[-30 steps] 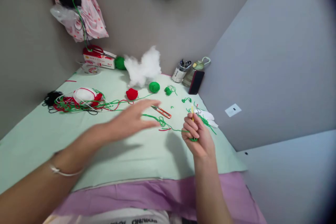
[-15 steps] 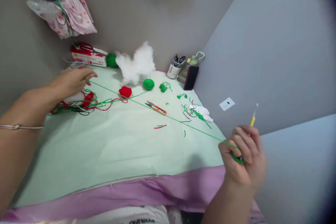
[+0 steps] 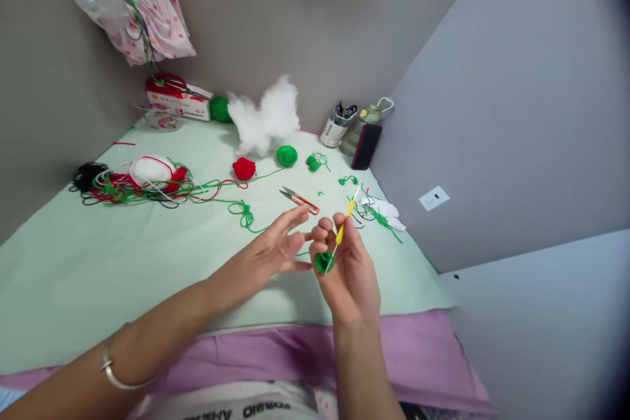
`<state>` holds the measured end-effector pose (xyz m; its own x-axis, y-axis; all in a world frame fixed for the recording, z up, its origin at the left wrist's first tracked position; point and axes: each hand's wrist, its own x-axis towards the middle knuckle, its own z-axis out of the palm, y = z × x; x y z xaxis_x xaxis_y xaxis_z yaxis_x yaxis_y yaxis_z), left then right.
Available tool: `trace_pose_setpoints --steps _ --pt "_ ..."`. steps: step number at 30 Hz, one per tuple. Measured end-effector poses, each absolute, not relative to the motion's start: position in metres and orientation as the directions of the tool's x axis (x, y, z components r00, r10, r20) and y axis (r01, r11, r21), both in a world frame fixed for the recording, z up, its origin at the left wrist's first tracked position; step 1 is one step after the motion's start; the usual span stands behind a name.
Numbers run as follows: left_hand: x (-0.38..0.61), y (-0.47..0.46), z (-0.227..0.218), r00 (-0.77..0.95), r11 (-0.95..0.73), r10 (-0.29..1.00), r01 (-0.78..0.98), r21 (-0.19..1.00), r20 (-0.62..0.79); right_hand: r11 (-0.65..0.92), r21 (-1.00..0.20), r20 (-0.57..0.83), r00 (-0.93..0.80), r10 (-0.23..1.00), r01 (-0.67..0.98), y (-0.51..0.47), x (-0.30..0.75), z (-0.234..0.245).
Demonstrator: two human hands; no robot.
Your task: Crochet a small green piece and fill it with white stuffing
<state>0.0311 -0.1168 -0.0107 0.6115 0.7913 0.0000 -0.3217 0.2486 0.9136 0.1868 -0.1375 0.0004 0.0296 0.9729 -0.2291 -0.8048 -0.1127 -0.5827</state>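
My right hand [image 3: 348, 275] is closed round a yellow-handled crochet hook [image 3: 343, 228] and a small green crocheted piece [image 3: 324, 262], held above the near part of the mint-green table cover [image 3: 147, 262]. My left hand [image 3: 275, 251] reaches in beside it with fingers stretched out, fingertips touching the right hand near the green piece. A green yarn strand [image 3: 243, 213] trails from the hands to a tangle of green, red and black yarn [image 3: 132, 185] at the left.
Orange-handled snips [image 3: 298, 199] lie just beyond the hands. A red crocheted ball [image 3: 245, 168], green balls [image 3: 287, 155], white stuffing [image 3: 266, 115], a tin of tools [image 3: 336, 129], a bottle [image 3: 361, 128] and a phone [image 3: 367, 146] stand farther back. Walls close in behind and right.
My right hand came back from the far right to the table's middle. My left hand left the yarn tangle and joined it. The taut green strand has gone slack.
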Motion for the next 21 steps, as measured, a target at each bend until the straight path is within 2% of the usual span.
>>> trace_pose_setpoints --steps 3,5,8,10,12,13,15,16,18,21 --pt "0.048 -0.103 -0.013 0.549 0.312 0.834 -0.383 0.869 -0.057 -0.133 -0.584 -0.194 -0.021 0.981 -0.801 -0.142 0.173 0.001" --pt "0.056 -0.09 -0.005 0.463 0.305 0.885 -0.489 0.817 -0.053 -0.164 -0.599 -0.174 -0.072 0.982 -0.784 -0.144 0.168 0.001" --pt "0.063 -0.077 0.007 0.238 0.125 0.971 -0.562 0.818 0.016 -0.171 -0.6 -0.153 -0.097 0.983 -0.781 -0.146 0.169 0.0" --pt "0.06 -0.075 0.01 0.077 -0.086 0.988 -0.446 0.891 0.134 -0.124 -0.602 -0.138 -0.05 0.989 -0.789 -0.146 0.175 -0.001" --pt "0.051 -0.079 0.007 -0.02 -0.347 0.936 -0.231 0.909 0.352 -0.062 -0.603 -0.126 0.019 0.992 -0.795 -0.145 0.182 -0.002" --pt "0.046 -0.082 0.004 -0.018 -0.483 0.875 -0.109 0.869 0.484 -0.034 -0.595 -0.125 0.051 0.991 -0.803 -0.144 0.185 -0.003" --pt "0.037 -0.088 -0.005 0.142 -0.729 0.684 0.101 0.677 0.715 0.004 -0.561 -0.142 0.101 0.985 -0.827 -0.142 0.189 -0.004" --pt "0.033 -0.091 -0.009 0.227 -0.801 0.598 0.18 0.571 0.768 0.017 -0.54 -0.155 0.119 0.981 -0.841 -0.141 0.19 -0.005" --pt "0.031 -0.096 -0.019 0.329 -0.839 0.537 0.306 0.451 0.776 0.042 -0.504 -0.177 0.151 0.973 -0.863 -0.14 0.19 -0.006" --pt "0.035 -0.104 -0.03 0.357 -0.826 0.552 0.36 0.434 0.754 0.038 -0.486 -0.221 0.164 0.961 -0.873 -0.14 0.188 -0.007"
